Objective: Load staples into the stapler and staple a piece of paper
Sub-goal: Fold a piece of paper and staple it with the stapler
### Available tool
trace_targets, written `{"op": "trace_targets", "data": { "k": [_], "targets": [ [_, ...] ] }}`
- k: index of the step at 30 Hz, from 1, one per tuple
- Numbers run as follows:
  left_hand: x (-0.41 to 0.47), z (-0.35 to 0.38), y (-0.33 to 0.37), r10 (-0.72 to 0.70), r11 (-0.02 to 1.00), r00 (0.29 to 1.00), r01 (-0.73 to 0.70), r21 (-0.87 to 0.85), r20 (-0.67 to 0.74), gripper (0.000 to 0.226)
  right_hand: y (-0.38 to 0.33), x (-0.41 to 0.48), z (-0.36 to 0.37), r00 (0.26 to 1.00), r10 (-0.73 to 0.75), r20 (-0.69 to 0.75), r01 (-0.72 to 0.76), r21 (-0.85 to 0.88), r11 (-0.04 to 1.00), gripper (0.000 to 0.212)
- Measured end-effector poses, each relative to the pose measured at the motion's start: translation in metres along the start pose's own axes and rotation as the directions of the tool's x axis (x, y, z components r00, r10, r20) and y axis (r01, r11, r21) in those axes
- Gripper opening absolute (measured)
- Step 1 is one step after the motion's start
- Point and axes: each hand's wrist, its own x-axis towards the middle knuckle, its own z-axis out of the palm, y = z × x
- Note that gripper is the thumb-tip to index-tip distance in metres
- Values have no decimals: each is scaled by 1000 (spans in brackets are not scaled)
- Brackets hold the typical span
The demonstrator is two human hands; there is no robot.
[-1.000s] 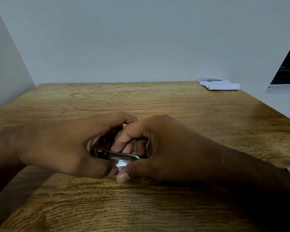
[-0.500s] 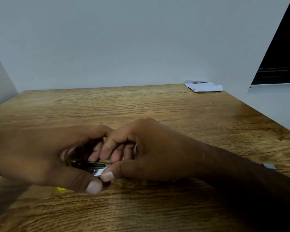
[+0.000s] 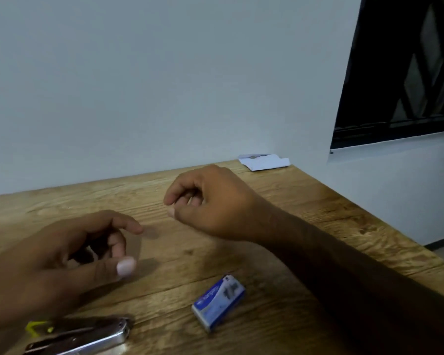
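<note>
A silver metal stapler (image 3: pixel 87 336) with a yellow part lies on the wooden table (image 3: pixel 305 213) at the bottom left, free of both hands. My left hand (image 3: pixel 62 262) hovers just above and behind it, fingers loosely curled, holding nothing. My right hand (image 3: pixel 210 201) is raised over the middle of the table, fingers curled with thumb near forefinger; nothing shows in it. A small blue and white staple box (image 3: pixel 218 302) lies on the table to the right of the stapler. Folded white paper (image 3: pixel 264 162) lies at the far right corner by the wall.
A white wall runs along the table's back edge. The table's right edge drops off to a floor, with a dark barred window (image 3: pixel 405 73) above it. Bare wood lies between the hands and the paper.
Both hands have let go of the stapler and lifted away; it now lies on the table. The right hand moved up and toward the far right. The camera view tilted, showing the staple box.
</note>
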Motion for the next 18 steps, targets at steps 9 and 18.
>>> {"op": "trace_targets", "data": {
  "k": [9, 18],
  "targets": [
    [137, 11, 127, 158, 964, 978, -184, 194, 138, 47, 77, 13, -66, 930, 279, -239, -348, -332, 877, 36],
    [269, 96, 148, 3, 950, 990, -48, 309, 144, 52, 131, 4, -85, 834, 470, -289, -551, -400, 732, 62]
  ]
}}
